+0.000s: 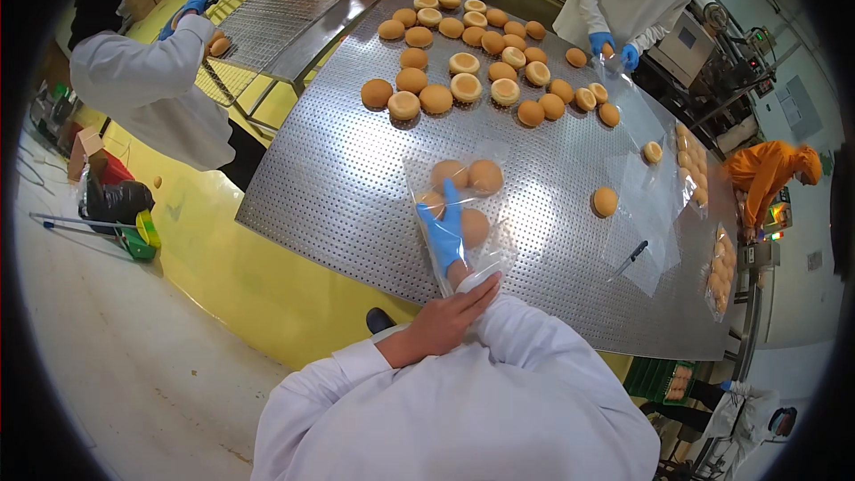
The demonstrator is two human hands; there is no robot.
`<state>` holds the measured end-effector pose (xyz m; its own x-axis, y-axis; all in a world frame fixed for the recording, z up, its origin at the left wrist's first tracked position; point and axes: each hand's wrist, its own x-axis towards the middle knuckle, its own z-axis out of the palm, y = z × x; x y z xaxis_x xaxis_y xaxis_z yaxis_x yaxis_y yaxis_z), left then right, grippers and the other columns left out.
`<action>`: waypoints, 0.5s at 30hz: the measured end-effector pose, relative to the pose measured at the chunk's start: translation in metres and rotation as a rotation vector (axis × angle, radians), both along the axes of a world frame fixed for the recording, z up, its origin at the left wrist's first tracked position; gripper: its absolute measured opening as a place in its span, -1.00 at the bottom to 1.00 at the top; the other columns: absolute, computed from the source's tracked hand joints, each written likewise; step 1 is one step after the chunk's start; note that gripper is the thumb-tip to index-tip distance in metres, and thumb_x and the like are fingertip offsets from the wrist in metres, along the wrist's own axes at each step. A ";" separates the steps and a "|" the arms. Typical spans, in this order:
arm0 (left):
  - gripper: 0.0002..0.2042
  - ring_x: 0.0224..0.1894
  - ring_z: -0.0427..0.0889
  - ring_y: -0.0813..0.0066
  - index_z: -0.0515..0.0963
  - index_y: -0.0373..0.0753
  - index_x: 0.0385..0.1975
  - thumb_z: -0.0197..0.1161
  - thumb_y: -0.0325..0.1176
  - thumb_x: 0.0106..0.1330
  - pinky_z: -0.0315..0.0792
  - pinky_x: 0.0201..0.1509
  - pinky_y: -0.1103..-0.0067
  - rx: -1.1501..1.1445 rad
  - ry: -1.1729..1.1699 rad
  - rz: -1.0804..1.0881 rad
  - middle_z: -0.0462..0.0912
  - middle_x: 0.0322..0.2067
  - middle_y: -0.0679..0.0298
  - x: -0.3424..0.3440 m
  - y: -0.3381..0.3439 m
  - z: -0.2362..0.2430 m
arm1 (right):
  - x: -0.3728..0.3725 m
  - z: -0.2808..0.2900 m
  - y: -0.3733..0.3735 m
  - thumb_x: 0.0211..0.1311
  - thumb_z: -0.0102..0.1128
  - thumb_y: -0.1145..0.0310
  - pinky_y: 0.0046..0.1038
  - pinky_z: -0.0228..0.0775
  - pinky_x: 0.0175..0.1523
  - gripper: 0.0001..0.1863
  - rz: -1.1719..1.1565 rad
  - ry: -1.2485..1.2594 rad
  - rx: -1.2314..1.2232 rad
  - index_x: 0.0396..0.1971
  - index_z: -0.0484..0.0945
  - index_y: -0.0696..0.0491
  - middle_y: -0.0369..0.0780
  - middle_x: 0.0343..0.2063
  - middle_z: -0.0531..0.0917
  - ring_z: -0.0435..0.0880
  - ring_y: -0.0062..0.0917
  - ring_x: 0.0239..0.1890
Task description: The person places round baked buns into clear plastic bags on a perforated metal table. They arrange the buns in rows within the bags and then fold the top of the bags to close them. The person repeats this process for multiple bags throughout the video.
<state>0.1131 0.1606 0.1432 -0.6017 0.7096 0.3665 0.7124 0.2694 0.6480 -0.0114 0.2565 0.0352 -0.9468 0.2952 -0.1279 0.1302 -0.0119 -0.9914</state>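
Observation:
My right hand (445, 233), in a blue glove, reaches inside a clear plastic bag (504, 254) on the perforated metal table. Its fingers are spread, with one round brown bun (431, 205) between them. Beside it in the bag lie more buns, one at the hand's right (474, 227) and two beyond the fingertips (485, 176). My left hand (450, 316) is bare and crosses over to my right wrist. There its fingers are pressed together on the bag's mouth, near the right sleeve.
Many loose buns (436, 99), some pale side up, cover the far part of the metal table (329, 178). To the right are a knife (631, 258), clear bags and filled bun bags (720, 272). A person in blue gloves (602, 43) handles a bun opposite; another stands by wire racks (276, 18).

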 end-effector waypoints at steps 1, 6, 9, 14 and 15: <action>-0.26 -0.07 0.72 0.34 0.28 -0.28 0.42 0.10 -0.60 0.08 0.61 -0.29 0.52 -0.024 -0.015 -0.020 0.24 0.48 0.26 0.000 -0.002 0.001 | 0.007 -0.004 -0.004 0.21 0.35 0.41 -0.37 0.23 0.45 -0.22 -0.065 0.053 0.204 0.45 0.29 -0.03 -0.02 0.46 0.21 0.28 -0.22 0.45; -0.24 -0.01 0.71 0.34 0.26 -0.27 0.43 0.11 -0.60 0.07 0.63 -0.25 0.50 -0.001 -0.054 -0.105 0.22 0.50 0.27 -0.001 -0.005 -0.003 | 0.017 -0.012 0.001 0.06 0.44 0.40 -0.31 0.41 0.26 -0.39 -0.079 0.103 0.448 0.19 0.51 0.02 0.03 0.20 0.47 0.49 -0.16 0.23; -0.18 -0.02 0.71 0.32 0.23 -0.24 0.46 0.14 -0.62 0.02 0.63 -0.25 0.49 -0.092 -0.132 -0.181 0.19 0.51 0.31 -0.001 0.001 0.004 | -0.003 -0.008 0.002 0.06 0.41 0.37 -0.26 0.48 0.10 -0.58 -0.041 -0.066 0.575 -0.03 0.58 0.06 -0.02 -0.05 0.60 0.60 -0.15 0.03; -0.14 -0.08 0.72 0.31 0.21 -0.19 0.47 0.15 -0.63 -0.01 0.61 -0.29 0.46 -0.034 -0.107 -0.200 0.21 0.50 0.34 -0.010 0.002 0.002 | -0.012 -0.023 0.010 0.14 0.32 0.26 -0.20 0.48 0.03 -0.71 0.203 0.144 0.933 -0.14 0.65 0.02 -0.09 -0.21 0.66 0.63 -0.18 -0.12; -0.14 -0.09 0.72 0.31 0.21 -0.17 0.47 0.15 -0.63 -0.01 0.60 -0.31 0.46 -0.034 -0.114 -0.203 0.22 0.49 0.34 -0.013 0.003 0.003 | -0.016 -0.026 0.018 0.15 0.32 0.26 -0.19 0.48 0.03 -0.71 0.175 0.286 0.953 -0.13 0.65 0.01 -0.10 -0.18 0.67 0.63 -0.19 -0.10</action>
